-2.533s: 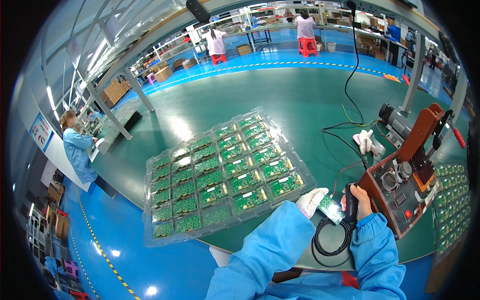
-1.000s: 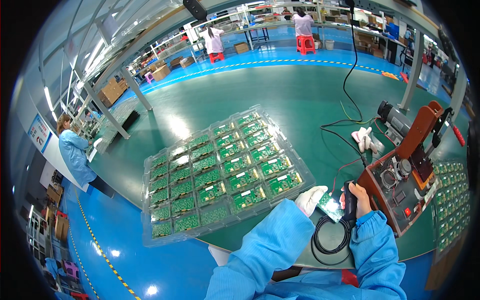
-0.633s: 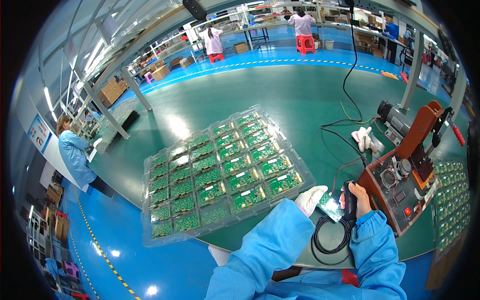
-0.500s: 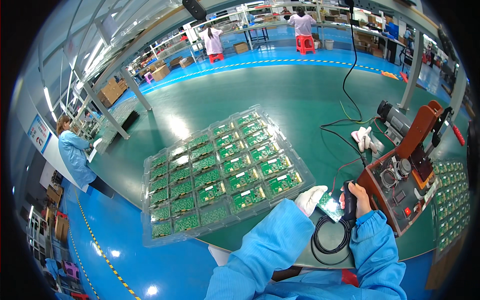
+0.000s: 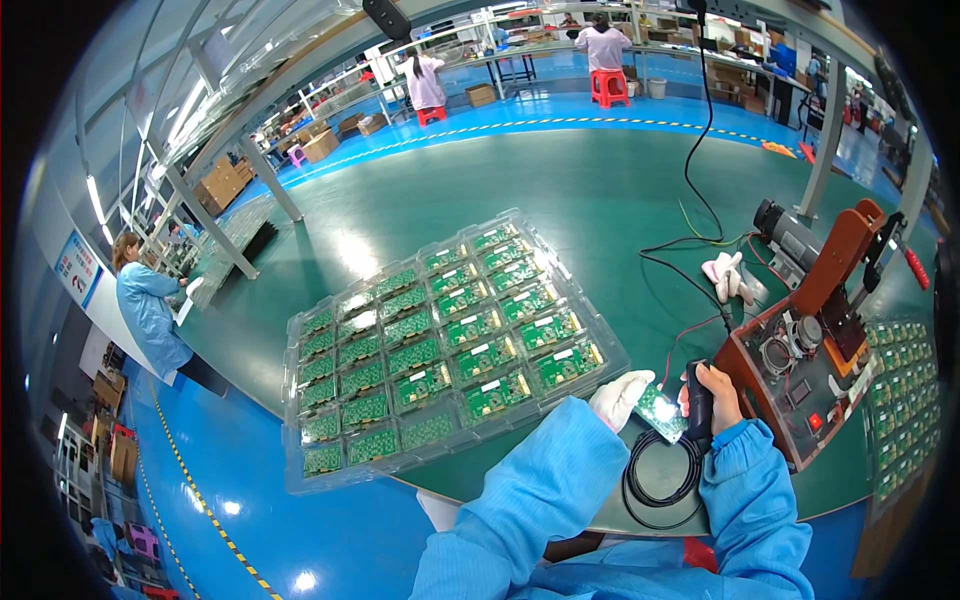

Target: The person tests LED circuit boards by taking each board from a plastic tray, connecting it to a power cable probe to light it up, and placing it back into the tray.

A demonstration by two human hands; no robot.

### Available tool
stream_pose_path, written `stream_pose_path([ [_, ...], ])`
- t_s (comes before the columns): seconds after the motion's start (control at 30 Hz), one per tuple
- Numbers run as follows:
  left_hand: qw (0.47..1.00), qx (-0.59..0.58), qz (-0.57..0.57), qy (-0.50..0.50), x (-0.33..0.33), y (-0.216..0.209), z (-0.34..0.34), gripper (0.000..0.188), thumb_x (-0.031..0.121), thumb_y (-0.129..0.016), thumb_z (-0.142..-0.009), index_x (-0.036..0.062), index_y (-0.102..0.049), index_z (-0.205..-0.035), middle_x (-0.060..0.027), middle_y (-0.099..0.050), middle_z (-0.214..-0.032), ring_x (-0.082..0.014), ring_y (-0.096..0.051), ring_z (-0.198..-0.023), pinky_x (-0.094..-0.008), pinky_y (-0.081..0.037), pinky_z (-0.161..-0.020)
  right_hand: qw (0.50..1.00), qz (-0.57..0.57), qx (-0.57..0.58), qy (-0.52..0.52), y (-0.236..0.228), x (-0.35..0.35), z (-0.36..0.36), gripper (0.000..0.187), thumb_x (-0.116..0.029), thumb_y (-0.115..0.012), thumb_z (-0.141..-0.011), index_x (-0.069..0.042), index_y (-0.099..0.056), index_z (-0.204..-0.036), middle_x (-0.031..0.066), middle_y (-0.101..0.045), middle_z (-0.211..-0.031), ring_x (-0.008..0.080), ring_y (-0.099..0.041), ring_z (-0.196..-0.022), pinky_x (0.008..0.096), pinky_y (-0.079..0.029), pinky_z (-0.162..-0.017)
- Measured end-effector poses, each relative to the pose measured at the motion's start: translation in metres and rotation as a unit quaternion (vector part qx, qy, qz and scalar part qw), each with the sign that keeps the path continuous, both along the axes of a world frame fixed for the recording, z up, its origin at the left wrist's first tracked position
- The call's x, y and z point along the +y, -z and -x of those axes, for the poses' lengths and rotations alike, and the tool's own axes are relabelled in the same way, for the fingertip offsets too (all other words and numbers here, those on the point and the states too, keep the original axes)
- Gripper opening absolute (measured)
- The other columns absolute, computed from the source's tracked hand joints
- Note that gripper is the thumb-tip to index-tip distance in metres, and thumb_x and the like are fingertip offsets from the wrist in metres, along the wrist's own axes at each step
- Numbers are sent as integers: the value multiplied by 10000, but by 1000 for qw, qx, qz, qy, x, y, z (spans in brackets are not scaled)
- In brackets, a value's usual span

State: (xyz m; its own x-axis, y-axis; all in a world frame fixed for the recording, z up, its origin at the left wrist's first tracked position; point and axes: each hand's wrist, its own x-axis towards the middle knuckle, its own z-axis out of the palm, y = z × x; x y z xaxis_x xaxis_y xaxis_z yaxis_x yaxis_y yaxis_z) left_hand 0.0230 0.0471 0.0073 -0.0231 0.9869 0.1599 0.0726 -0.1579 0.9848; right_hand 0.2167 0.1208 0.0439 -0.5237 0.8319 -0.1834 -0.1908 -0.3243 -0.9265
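Co-worker (image 5: 150, 310): at my 9 o'clock I see a person in a blue coat standing at the far end of the counter (image 5: 560, 200), well apart from my hands.
Tray (image 5: 440, 345): a clear plastic tray lies on the green counter at about 10 o'clock from my hands, its compartments filled with green circuit boards in rows.
Left hand (image 5: 620, 397): white-gloved, just beside the tray's near right corner; it grips the small circuit board (image 5: 660, 411) by its left edge (the fingers themselves are mostly hidden behind the blue sleeve).
Small circuit board: held above the counter between my two hands, tilted, with a bright spot of light on it.
Right hand (image 5: 712, 392): bare, wrapped around a black handheld scanner (image 5: 697, 405), its head touching or just beside the board; I cannot tell which.
Cable (image 5: 660, 475): a black coil lies on the counter at 6 o'clock from the board.
Test fixture (image 5: 800, 370): a red-brown box with a raised arm, at 3 o'clock from my right hand.
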Motion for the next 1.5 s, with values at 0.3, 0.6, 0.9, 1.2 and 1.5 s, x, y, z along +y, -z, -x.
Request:
stream_pose_path([
  [0.3,1000,15,-4,1,1,0,1,453,349,-368,-940,-30,-522,-1134,-122,-601,-1022,-180,-550,-958,-288,-400,-867,1000,10,3,1,-1,1,1,316,-303,-509,-876,13,-516,-886,117,-571,-634,151,-525,-503,271,-451,-479],
  [0.6,1000,12,-5,4,-1,-1,0,461,358,-361,-943,-30,-519,-1137,-120,-596,-1028,-174,-544,-963,-284,-394,-875,1000,9,7,-5,1,1,-1,318,-303,-520,-870,15,-521,-888,118,-572,-638,154,-530,-508,272,-454,-484],
  [0.9,989,-144,13,-20,4,28,-2,297,193,-453,-924,-26,-549,-1101,-102,-603,-1030,-160,-573,-926,-282,-434,-854,996,46,64,-33,-2,-3,5,302,-263,-552,-862,28,-509,-929,129,-559,-671,164,-532,-554,275,-449,-501],
  [1.2,1000,11,-20,-20,5,3,0,373,250,-393,-933,-32,-537,-1130,-125,-599,-1063,-172,-560,-979,-277,-407,-884,998,32,50,-37,1,4,-3,307,-283,-541,-868,20,-512,-913,107,-556,-663,158,-523,-539,266,-425,-503],
  [1.5,1000,11,-8,-21,3,1,-2,404,267,-366,-940,-49,-518,-1140,-144,-588,-1071,-189,-552,-994,-283,-404,-884,998,36,57,-15,6,4,-5,299,-249,-535,-869,16,-481,-998,106,-563,-729,160,-532,-584,273,-433,-536],
])
